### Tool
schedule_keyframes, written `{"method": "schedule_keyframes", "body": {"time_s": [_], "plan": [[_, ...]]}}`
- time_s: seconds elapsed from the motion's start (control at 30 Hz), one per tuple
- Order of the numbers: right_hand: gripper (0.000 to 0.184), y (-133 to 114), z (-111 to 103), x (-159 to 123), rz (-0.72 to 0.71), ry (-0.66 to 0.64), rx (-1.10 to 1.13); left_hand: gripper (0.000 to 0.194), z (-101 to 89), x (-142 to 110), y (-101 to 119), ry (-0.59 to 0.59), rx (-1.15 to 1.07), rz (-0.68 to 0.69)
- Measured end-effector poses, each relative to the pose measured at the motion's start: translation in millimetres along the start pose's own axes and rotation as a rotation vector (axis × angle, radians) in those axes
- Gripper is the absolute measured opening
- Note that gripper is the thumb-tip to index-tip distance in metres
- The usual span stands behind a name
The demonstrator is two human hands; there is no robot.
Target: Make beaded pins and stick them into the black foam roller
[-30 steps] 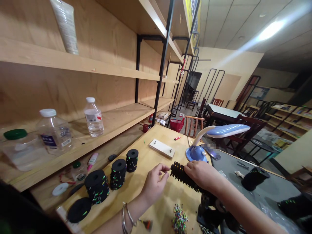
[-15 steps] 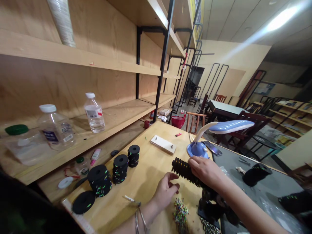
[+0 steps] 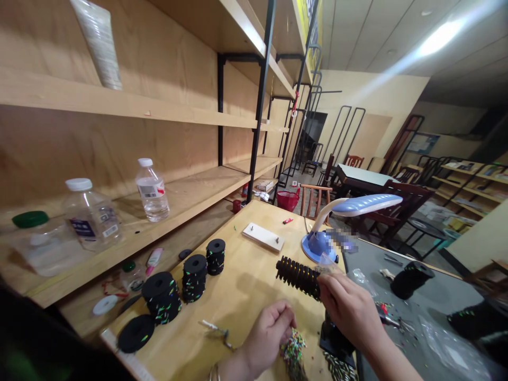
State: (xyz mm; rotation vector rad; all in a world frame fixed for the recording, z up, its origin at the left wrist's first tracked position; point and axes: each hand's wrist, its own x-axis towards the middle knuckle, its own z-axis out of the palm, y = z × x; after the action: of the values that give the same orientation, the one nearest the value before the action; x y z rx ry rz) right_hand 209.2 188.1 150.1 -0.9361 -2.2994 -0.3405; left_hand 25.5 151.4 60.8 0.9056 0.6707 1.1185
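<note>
A black ribbed roll (image 3: 297, 276) with yellow specks between its ridges sits above the table, tilted. My right hand (image 3: 349, 304) is closed around its right end, which the fingers hide. Under that hand shows a black stand (image 3: 335, 336). My left hand (image 3: 272, 328) is closed in a pinch, lower and to the left; whatever lies between its fingertips is hidden. Beside those fingertips is a heap of tiny pieces with coloured tips (image 3: 293, 344). A second heap of small shiny metal pieces (image 3: 337, 366) lies at the stand's foot.
Stacks of black discs (image 3: 161, 296) with coloured specks line the table's left side. Further back are a white board with two posts (image 3: 263, 236) and a blue desk lamp (image 3: 317, 244). Plastic bottles (image 3: 152, 190) stand on the left shelf. Black rolls (image 3: 413, 279) lie on the grey surface.
My right hand has slid from the roll's top toward its right end and closed. My left hand has moved down to the coloured heap, its fingers now pinched. The view has shifted slightly.
</note>
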Motion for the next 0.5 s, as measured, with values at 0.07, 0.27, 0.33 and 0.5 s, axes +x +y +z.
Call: {"method": "schedule_keyframes", "body": {"time_s": [0.07, 0.27, 0.33, 0.5], "plan": [[0.015, -9.5, 4.3, -16.1, 0.201, 0.033, 0.136, 0.051, 1.6, -9.0, 4.0, -0.003, 0.009, 0.001], [0.05, -55.2, 34.6, -30.3, 1.024, -0.025, 1.026, 0.058, 12.3, -33.3, 2.5, -0.001, 0.297, 0.081], [0.057, -67.7, 39.0, -22.9, 1.159, -0.01, 1.343, 0.061, 15.3, -38.9, 2.9, -0.037, 0.382, 0.116], [0.051, -81.2, 32.6, -9.4, 1.194, 0.151, 1.617, 0.06, 14.5, -46.7, 3.6, -0.044, 0.577, 0.192]]}}
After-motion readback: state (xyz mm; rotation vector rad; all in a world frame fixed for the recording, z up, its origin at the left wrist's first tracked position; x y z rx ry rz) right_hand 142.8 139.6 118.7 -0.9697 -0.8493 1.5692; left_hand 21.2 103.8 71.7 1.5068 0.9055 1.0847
